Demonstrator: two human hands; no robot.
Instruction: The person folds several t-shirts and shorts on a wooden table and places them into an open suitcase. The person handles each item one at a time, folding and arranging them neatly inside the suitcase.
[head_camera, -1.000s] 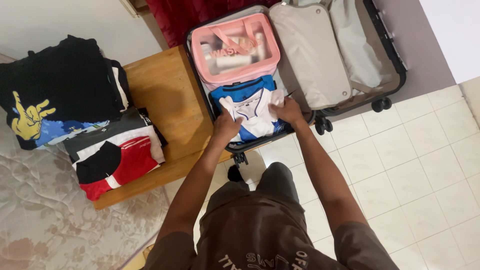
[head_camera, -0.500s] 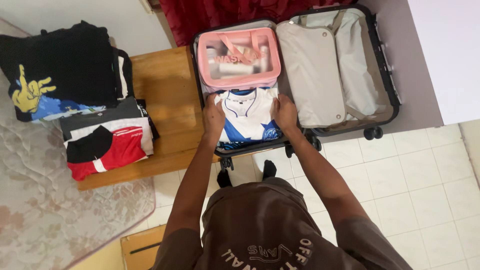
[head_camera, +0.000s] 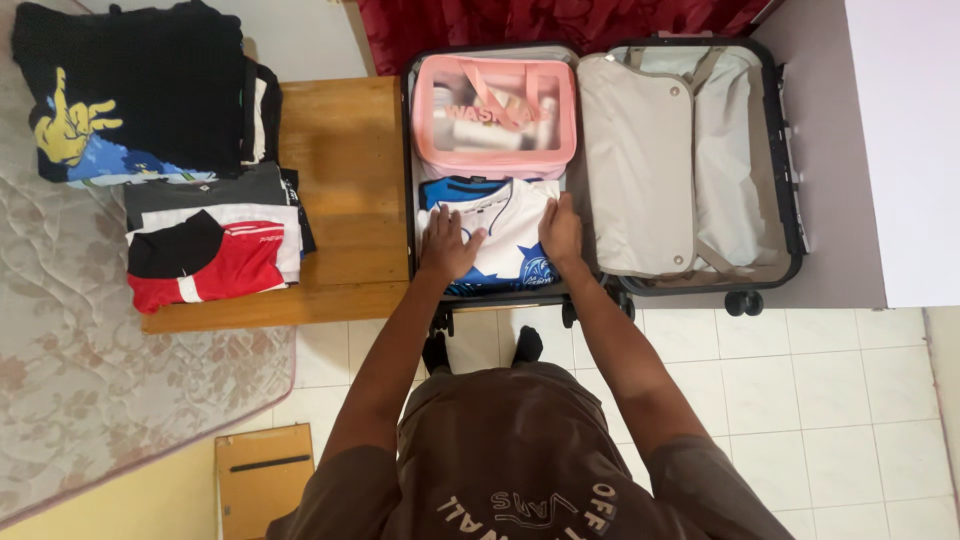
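Both hands lie flat, fingers spread, gripping nothing: the left hand (head_camera: 447, 243) and right hand (head_camera: 561, 230) press on a folded white-and-blue shirt (head_camera: 503, 238) in the open suitcase (head_camera: 786, 150) (its left half), just below a pink pouch (head_camera: 494, 112). Folded clothes (head_camera: 205, 245) sit on the wooden table (head_camera: 345, 180).

The person is wearing a loose, short-sleeved brown cotton T-shirt (head_camera: 520, 450), its sleeves ending above the elbows and leaving both forearms bare. Pale curved lettering with a wavy logo is showing across the shirt's front. Black socks (head_camera: 527, 345) are covering both feet. No rings, watch or bracelet are showing on the bare left hand (head_camera: 448, 246) or bare right hand (head_camera: 562, 232).
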